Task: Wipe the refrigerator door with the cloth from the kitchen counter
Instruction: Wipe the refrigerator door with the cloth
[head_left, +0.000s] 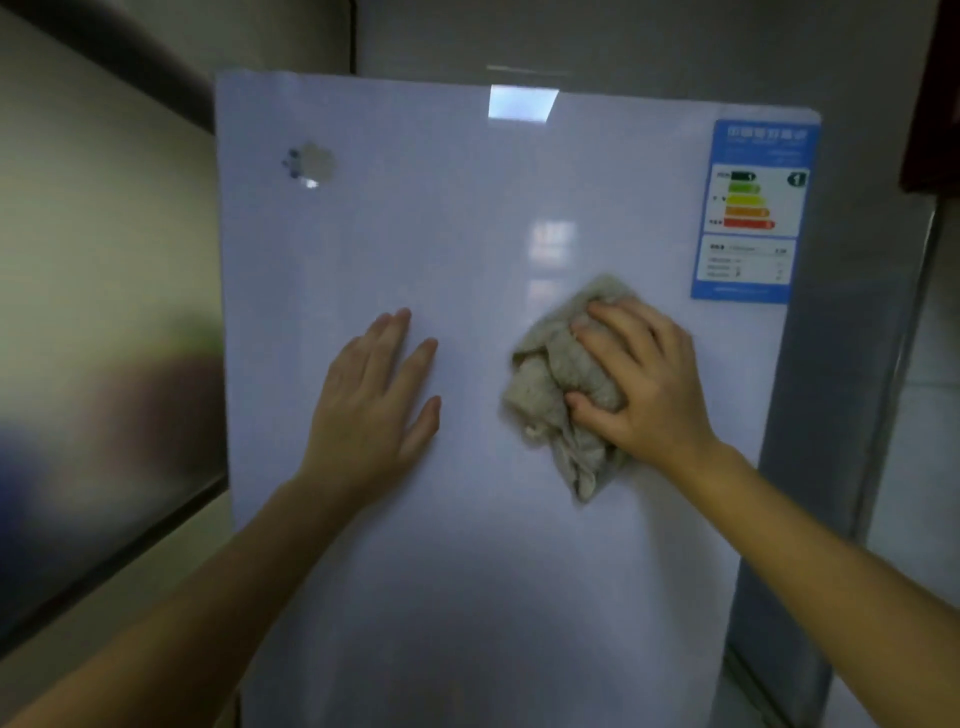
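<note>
The white glossy refrigerator door (441, 234) fills the middle of the view. A crumpled beige cloth (556, 395) is pressed against it right of centre, under my right hand (644, 384), whose fingers curl over the cloth and grip it. My left hand (374, 395) lies flat on the door to the left of the cloth, fingers together and pointing up, holding nothing. A gap of bare door separates the two hands.
A blue energy label (753, 208) is stuck at the door's upper right, just above my right hand. A small round sticker (310, 163) sits at the upper left. A dim wall (104, 312) stands left of the refrigerator, and a grey side panel (831, 415) right.
</note>
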